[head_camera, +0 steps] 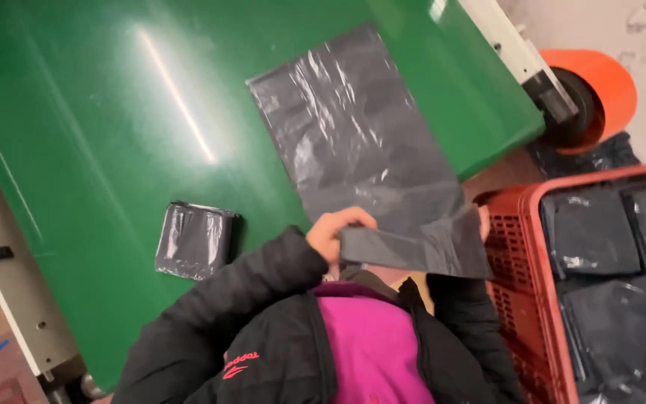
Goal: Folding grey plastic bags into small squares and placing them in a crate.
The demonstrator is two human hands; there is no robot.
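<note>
The broad green counter looks smooth and glossy, catching a streak of light. On it lie a thin, crinkled grey plastic bag sheet with a shiny film finish, and left of it a folded grey plastic bag bundle, equally glossy. Right of the counter, a red perforated plastic crate looks matt.

The left hand is held close to the chest, its fingers curled shut in a pinching grip. The left forearm, sleeved in black, is bent sharply upward. Of the right hand only a sliver is seen; its grip cannot be judged.
</note>
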